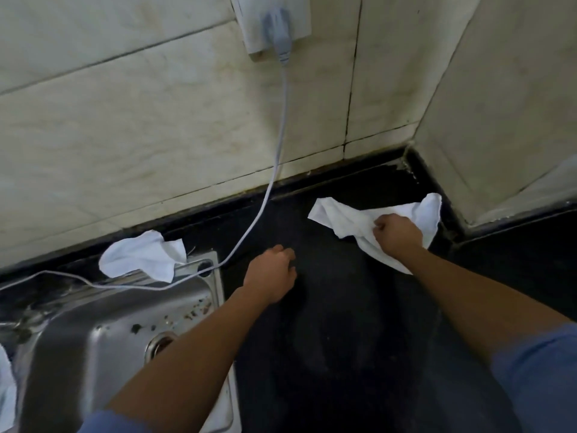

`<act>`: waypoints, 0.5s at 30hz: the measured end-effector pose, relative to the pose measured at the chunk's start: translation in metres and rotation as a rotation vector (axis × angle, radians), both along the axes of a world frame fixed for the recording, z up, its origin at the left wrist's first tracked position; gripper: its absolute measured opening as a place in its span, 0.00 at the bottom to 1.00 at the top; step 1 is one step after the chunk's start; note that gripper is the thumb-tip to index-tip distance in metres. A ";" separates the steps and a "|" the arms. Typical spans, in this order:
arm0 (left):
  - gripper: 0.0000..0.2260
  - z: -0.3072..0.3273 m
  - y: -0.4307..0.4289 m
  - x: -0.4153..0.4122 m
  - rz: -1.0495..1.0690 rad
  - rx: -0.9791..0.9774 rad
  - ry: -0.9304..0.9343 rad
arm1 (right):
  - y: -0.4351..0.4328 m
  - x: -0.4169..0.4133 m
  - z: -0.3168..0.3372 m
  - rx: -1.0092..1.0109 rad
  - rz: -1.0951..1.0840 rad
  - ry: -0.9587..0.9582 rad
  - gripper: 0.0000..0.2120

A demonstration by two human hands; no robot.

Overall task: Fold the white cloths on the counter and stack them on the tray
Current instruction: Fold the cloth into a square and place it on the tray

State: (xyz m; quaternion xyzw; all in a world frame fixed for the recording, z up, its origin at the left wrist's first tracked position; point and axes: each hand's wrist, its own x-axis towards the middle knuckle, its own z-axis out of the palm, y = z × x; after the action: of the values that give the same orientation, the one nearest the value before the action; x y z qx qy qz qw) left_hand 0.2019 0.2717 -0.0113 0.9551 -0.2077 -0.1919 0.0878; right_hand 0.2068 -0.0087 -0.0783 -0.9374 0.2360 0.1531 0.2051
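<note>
A person's right hand [395,234] grips a crumpled white cloth [340,218] at the back right of a black stone tabletop [343,323], fingers curled tight into the fabric. The cloth spreads unfolded to both sides of the fist, one corner pointing left and another bunched against the corner where two cream tiled walls [125,120] meet.

The left hand [271,273] is low over the bare dark surface near the middle, palm down, fingers loosely bent and holding nothing; whether it touches the tabletop cannot be told.

A second rumpled white cloth [143,259] lies well apart to the left, draped over the back rim of a stainless steel sink [93,339] and partly on the tabletop's back edge against the wall. A pale grey cable [282,120] drops from a plug in a white wall socket [274,23], runs down the tiles and trails across the sink's rim just in front of that cloth.

More white fabric [4,385] shows at the far left edge, cut off by the frame. Blue sleeves [537,379] cover both upper arms.
</note>
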 end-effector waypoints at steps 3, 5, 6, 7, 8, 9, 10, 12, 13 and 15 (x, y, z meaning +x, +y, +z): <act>0.11 -0.003 0.007 0.002 0.001 -0.037 0.009 | 0.011 -0.011 0.009 0.139 -0.001 -0.188 0.08; 0.11 -0.004 0.012 0.002 -0.009 -0.053 0.007 | 0.023 -0.024 0.017 0.268 -0.057 -0.263 0.06; 0.11 -0.005 0.015 0.002 -0.023 -0.056 0.008 | 0.028 -0.033 0.022 0.309 -0.080 -0.276 0.05; 0.10 -0.006 0.018 0.001 -0.040 -0.055 0.012 | 0.034 -0.042 0.027 0.337 -0.093 -0.283 0.05; 0.10 -0.007 0.022 0.000 -0.056 -0.056 0.016 | 0.039 -0.052 0.031 0.357 -0.099 -0.284 0.05; 0.09 -0.009 0.025 -0.001 -0.070 -0.061 0.022 | 0.045 -0.064 0.035 0.371 -0.104 -0.281 0.05; 0.09 -0.011 0.029 -0.003 -0.085 -0.071 0.030 | 0.051 -0.077 0.037 0.383 -0.107 -0.279 0.06; 0.09 -0.016 0.034 -0.011 -0.111 -0.088 0.051 | 0.062 -0.107 0.039 0.378 -0.093 -0.260 0.05; 0.08 -0.019 0.036 -0.016 -0.121 -0.094 0.065 | 0.068 -0.123 0.038 0.363 -0.077 -0.232 0.04; 0.08 -0.028 0.037 -0.027 -0.135 -0.106 0.103 | 0.078 -0.156 0.030 0.330 -0.050 -0.138 0.02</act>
State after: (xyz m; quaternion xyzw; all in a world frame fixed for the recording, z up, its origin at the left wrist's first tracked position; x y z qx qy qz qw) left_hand 0.1745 0.3092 -0.0393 0.9219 -0.2768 -0.2348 0.1357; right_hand 0.0504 0.0696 -0.0484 -0.8932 0.2162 0.1202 0.3755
